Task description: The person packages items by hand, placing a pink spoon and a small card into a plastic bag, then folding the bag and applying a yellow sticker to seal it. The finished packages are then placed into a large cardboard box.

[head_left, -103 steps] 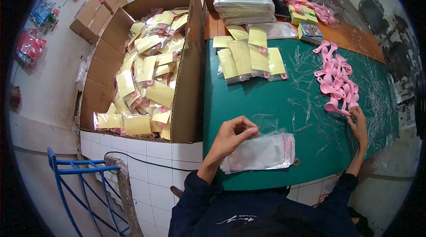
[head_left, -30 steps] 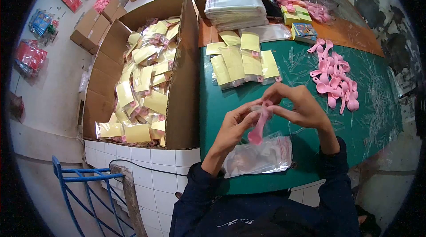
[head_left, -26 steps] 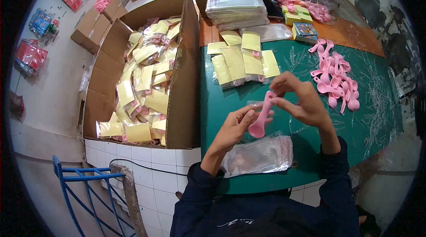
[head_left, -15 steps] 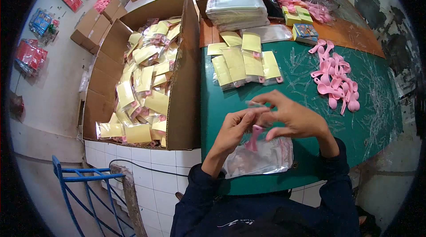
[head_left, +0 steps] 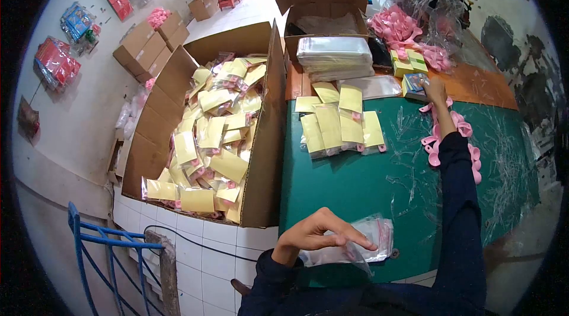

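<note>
My left hand (head_left: 323, 232) is above the near edge of the green table, thumb and fingers closed on a clear plastic bag (head_left: 359, 261) that hangs down below them. Under it lies a pile of clear plastic bags (head_left: 379, 236) with a reddish strip along one side. Stretched out to the far right, my right hand (head_left: 436, 91) has its fingers closed at the edge of a small stack of printed cards (head_left: 415, 84); the fingertips are partly hidden. Pink scoops (head_left: 435, 153) lie near my right forearm, which covers some of them.
Packed bags with yellow cards (head_left: 329, 123) lie mid-table, and a large carton (head_left: 269, 138) at left holds many more. Behind stand stacked clear sleeves (head_left: 335, 55), yellow card blocks (head_left: 409, 61) and bagged pink scoops (head_left: 394, 23). A blue metal frame (head_left: 112, 239) stands at lower left.
My right hand has left my left hand and reached far forward to the card stack. My left hand has moved lower; the pink scoop between the hands is out of sight. The view has tilted upward.
</note>
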Demonstrator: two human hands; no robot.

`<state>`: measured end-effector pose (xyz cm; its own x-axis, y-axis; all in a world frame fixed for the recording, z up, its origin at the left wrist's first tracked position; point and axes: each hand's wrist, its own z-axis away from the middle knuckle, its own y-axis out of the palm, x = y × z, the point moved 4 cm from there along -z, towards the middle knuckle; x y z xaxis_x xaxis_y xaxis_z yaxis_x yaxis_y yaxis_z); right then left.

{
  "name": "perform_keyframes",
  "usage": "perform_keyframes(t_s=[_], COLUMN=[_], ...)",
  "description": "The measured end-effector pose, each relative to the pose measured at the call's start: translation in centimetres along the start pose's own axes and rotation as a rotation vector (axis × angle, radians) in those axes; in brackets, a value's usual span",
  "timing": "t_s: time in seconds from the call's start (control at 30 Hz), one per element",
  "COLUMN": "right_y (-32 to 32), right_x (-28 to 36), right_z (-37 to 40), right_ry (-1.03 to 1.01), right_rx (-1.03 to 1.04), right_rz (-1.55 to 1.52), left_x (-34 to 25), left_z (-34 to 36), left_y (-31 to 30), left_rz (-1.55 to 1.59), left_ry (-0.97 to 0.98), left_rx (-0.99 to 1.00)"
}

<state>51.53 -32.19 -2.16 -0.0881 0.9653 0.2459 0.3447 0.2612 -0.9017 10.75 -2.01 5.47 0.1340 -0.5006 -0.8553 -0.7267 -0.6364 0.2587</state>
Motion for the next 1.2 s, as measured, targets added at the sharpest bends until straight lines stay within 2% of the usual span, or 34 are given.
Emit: perform_keyframes(t_s=[0.07, 0.2, 0.23, 0.33, 0.47, 0.57, 0.67, 0.77, 0.83, 0.93, 1.0, 1.07, 1.13, 1.2], right_y=[-2.7, -0.9, -0.6, -0.7, -4.1, -4.0, -4.1, -7.3, -9.0, -14.4, -18.1, -20.0, -21.6, -21.7], right_x=[2.5, 0.2, -0.7, -1.3, 0.5, -1.0, -1.7, 0.7, 3.6, 11.5, 15.2, 16.9, 17.9, 17.7], right_z=[2.0, 0.3, -0.2, -1.0, 0.6, 0.1, 0.6, 2.3, 4.9, 14.6, 20.5, 24.2, 25.5, 25.6], right_ry=[0.020, 0.073, 0.171, 0.094, 0.177, -0.073, -0.246, -0.129, -0.252, -0.207, -0.272, -0.201, -0.346, -0.419], right_rx=[-0.252, -0.279, -0.230, -0.223, -0.273, -0.378, -0.556, -0.217, -0.054, 0.316, 0.393, 0.479, 0.478, 0.473], right_rz=[0.091, -0.145, -0.227, -0.206, -0.192, -0.055, -0.222, -0.345, -0.710, -1.008, -1.098, -1.071, -0.835, -0.751], left_x=[0.1, 0.3, 0.5, 1.4, 2.0, 2.4, 2.8, 2.6, 2.8, 2.5, 2.8, 2.8, 3.1, 3.3], left_z=[-0.1, -0.2, -0.2, 0.0, 0.1, 0.2, 0.2, 0.1, 0.3, 0.2, 0.1, 0.2, 0.5, 0.5], left_y=[-0.4, -0.5, -0.5, -0.8, -1.2, -1.6, -1.5, -1.6, -1.9, -2.2, -2.4, -2.5, -2.7, -2.6], left_rz=[0.014, 0.076, 0.097, 0.121, 0.078, 0.012, 0.022, 0.015, 0.002, -0.002, 0.021, -0.001, -0.014, -0.050], left_ry=[-0.063, -0.233, -0.260, -0.318, -0.417, -0.436, -0.430, -0.438, -0.440, -0.449, -0.438, -0.441, -0.489, -0.509], left_rx=[-0.014, -0.100, -0.119, -0.201, -0.293, -0.317, -0.333, -0.354, -0.379, -0.434, -0.497, -0.557, -0.550, -0.523])
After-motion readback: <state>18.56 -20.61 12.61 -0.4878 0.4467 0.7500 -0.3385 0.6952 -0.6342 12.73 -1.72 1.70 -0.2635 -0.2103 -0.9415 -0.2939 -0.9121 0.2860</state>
